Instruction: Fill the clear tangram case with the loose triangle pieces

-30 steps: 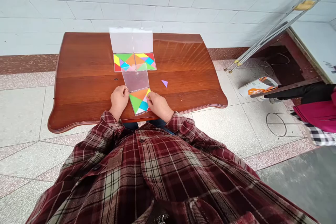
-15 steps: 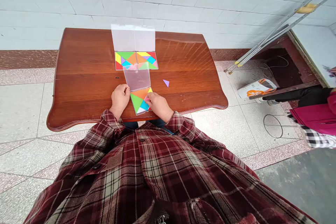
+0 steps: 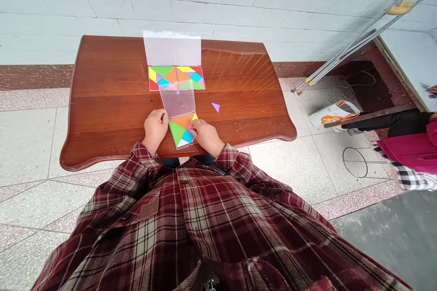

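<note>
A small clear tangram case (image 3: 178, 101) lies open at the table's near edge, its lid tipped back. Orange, green, blue and yellow pieces fill much of its tray, and a pale gap shows at the bottom. My left hand (image 3: 155, 131) is closed, thumb and fingertips at the case's left corner by the hinge. Over the tray's right side, my right hand (image 3: 207, 136) pinches a pink tangram piece (image 3: 190, 127), mostly covered by the fingers. A purple triangle (image 3: 215, 107) rests alone on the wood, to the right of the case.
Behind the small case, a double tangram case (image 3: 159, 52) stands open with coloured pieces in both halves. Everything sits on a brown wooden table (image 3: 109, 104) against a tiled wall. Crutches (image 3: 341, 57), a white carton (image 3: 332, 113) and another person's sleeve (image 3: 414, 179) are at the right.
Both hands keep almost the same places at the small case. The view has shifted very slightly; the right fingers stay on the pink piece.
</note>
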The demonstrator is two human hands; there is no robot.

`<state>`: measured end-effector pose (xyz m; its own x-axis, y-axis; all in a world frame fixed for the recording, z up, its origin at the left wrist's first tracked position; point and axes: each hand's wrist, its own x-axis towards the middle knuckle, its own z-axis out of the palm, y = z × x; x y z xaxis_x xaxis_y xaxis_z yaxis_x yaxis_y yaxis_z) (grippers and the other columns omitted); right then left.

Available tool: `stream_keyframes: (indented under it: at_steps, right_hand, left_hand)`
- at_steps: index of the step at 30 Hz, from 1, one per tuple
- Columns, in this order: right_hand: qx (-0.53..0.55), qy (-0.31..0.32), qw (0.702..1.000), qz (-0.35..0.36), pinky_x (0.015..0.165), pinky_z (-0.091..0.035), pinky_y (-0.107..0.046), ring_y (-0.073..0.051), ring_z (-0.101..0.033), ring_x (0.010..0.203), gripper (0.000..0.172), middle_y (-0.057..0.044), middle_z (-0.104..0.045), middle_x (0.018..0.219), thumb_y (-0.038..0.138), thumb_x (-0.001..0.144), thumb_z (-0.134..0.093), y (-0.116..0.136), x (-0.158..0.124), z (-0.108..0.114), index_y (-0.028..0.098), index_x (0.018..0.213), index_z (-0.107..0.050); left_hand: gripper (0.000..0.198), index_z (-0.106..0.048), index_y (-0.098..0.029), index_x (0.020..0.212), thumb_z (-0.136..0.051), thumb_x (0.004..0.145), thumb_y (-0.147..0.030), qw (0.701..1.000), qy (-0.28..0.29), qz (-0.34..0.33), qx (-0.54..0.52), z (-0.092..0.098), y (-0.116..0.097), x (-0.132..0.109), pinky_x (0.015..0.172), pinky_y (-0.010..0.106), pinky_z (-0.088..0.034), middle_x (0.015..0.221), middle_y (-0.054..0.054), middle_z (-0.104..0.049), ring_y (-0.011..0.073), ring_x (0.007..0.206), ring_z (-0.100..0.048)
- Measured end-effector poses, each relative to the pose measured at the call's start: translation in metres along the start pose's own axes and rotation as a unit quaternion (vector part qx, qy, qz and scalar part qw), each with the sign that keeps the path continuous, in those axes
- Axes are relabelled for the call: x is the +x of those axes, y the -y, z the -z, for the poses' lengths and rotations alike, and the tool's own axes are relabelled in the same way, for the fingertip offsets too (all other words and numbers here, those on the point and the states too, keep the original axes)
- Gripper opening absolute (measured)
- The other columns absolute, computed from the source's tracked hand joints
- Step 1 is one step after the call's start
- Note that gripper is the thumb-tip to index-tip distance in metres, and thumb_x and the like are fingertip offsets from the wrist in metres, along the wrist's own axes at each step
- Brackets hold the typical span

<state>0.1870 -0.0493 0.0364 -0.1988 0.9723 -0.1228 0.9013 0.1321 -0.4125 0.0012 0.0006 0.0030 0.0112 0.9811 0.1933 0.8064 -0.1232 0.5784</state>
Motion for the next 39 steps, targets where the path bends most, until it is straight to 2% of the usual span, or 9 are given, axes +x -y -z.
stream_keyframes:
  at_steps: [4, 9, 16, 21, 26, 28, 31, 35, 39]
  right_hand:
    - [0.027, -0.059, 0.998, -0.019, 0.073, -0.04, -0.026, -0.017, -0.056, 0.084, 0.017, -0.006, -0.062, 0.093, 0.03, 0.088, -0.049, -0.02, 0.005, 0.012, 0.018, 0.096, -0.058]
    - [0.003, -0.144, 0.984, -0.101, 0.078, -0.041, -0.031, -0.019, -0.055, 0.086, 0.021, -0.009, -0.06, 0.097, 0.026, 0.085, -0.051, -0.068, 0.024, 0.044, 0.015, 0.102, -0.057]
    - [-0.02, -0.054, 0.987, -0.152, 0.083, -0.043, -0.033, -0.019, -0.054, 0.088, 0.036, -0.011, -0.054, 0.104, 0.025, 0.075, -0.065, -0.094, 0.055, 0.046, 0.012, 0.107, -0.057]
    - [-0.026, -0.014, 0.988, -0.149, 0.077, -0.044, -0.031, -0.017, -0.053, 0.078, 0.018, -0.008, -0.058, 0.091, 0.022, 0.074, -0.065, -0.097, 0.067, 0.043, 0.014, 0.089, -0.058]
    - [-0.023, -0.003, 0.986, -0.166, 0.071, -0.041, -0.029, -0.016, -0.05, 0.071, 0.015, -0.005, -0.059, 0.08, 0.021, 0.074, -0.063, -0.096, 0.063, 0.046, 0.015, 0.085, -0.055]
    - [-0.003, -0.019, 0.99, -0.141, 0.07, -0.039, -0.028, -0.015, -0.05, 0.07, 0.011, -0.004, -0.059, 0.077, 0.02, 0.077, -0.059, -0.087, 0.053, 0.045, 0.015, 0.086, -0.055]
    - [0.051, -0.034, 0.997, -0.038, 0.07, -0.037, -0.026, -0.014, -0.049, 0.07, 0.011, -0.003, -0.06, 0.079, 0.023, 0.084, -0.049, -0.061, 0.032, 0.042, 0.015, 0.089, -0.056]
    - [0.082, 0.074, 0.983, 0.144, 0.073, -0.035, -0.022, -0.012, -0.051, 0.077, 0.015, -0.002, -0.062, 0.087, 0.017, 0.084, -0.046, -0.017, 0.006, 0.034, 0.016, 0.088, -0.06]
    - [0.014, 0.161, 0.963, 0.218, 0.071, -0.034, -0.022, -0.014, -0.052, 0.081, 0.02, -0.003, -0.062, 0.089, 0.015, 0.086, -0.043, 0.013, -0.004, 0.025, 0.017, 0.088, -0.063]
  left_hand:
    - [0.017, -0.058, -0.02, 0.077, -0.045, 0.085, -0.027, 1.0, 0.004, 0.003, -0.003, 0.0, 0.0, 0.0, 0.065, 0.028, -0.035, 0.081, 0.004, -0.061, 0.0172, 0.077, -0.054]
    - [0.017, -0.059, -0.02, 0.079, -0.045, 0.084, -0.028, 1.0, -0.004, -0.006, -0.002, -0.001, 0.003, 0.001, 0.066, 0.028, -0.035, 0.083, 0.004, -0.063, 0.0177, 0.079, -0.055]
    - [0.017, -0.059, -0.02, 0.079, -0.044, 0.084, -0.028, 1.0, -0.004, -0.006, -0.005, 0.0, 0.001, 0.001, 0.068, 0.028, -0.036, 0.084, 0.005, -0.063, 0.0181, 0.079, -0.055]
    - [0.018, -0.059, -0.02, 0.079, -0.043, 0.084, -0.028, 1.0, 0.001, -0.001, 0.003, 0.0, 0.0, 0.001, 0.069, 0.029, -0.037, 0.083, 0.005, -0.062, 0.0181, 0.079, -0.055]
    - [0.018, -0.059, -0.02, 0.08, -0.043, 0.084, -0.027, 1.0, 0.007, 0.004, 0.001, -0.001, 0.0, 0.002, 0.071, 0.029, -0.037, 0.085, 0.006, -0.061, 0.0186, 0.081, -0.055]
    - [0.017, -0.059, -0.02, 0.08, -0.043, 0.084, -0.027, 1.0, 0.008, 0.005, -0.002, -0.001, 0.0, 0.002, 0.072, 0.029, -0.038, 0.085, 0.006, -0.061, 0.0187, 0.081, -0.055]
    - [0.017, -0.058, -0.02, 0.08, -0.043, 0.084, -0.027, 1.0, 0.01, 0.009, -0.008, -0.001, -0.001, 0.001, 0.073, 0.029, -0.038, 0.085, 0.006, -0.061, 0.0187, 0.082, -0.055]
    - [0.017, -0.057, -0.02, 0.079, -0.043, 0.084, -0.028, 1.0, 0.009, 0.01, -0.007, -0.001, 0.0, 0.001, 0.073, 0.028, -0.038, 0.083, 0.005, -0.06, 0.0183, 0.082, -0.054]
    - [0.018, -0.058, -0.02, 0.081, -0.043, 0.085, -0.028, 1.0, 0.007, 0.008, -0.008, -0.003, 0.002, 0.001, 0.073, 0.028, -0.038, 0.083, 0.005, -0.06, 0.0179, 0.081, -0.054]
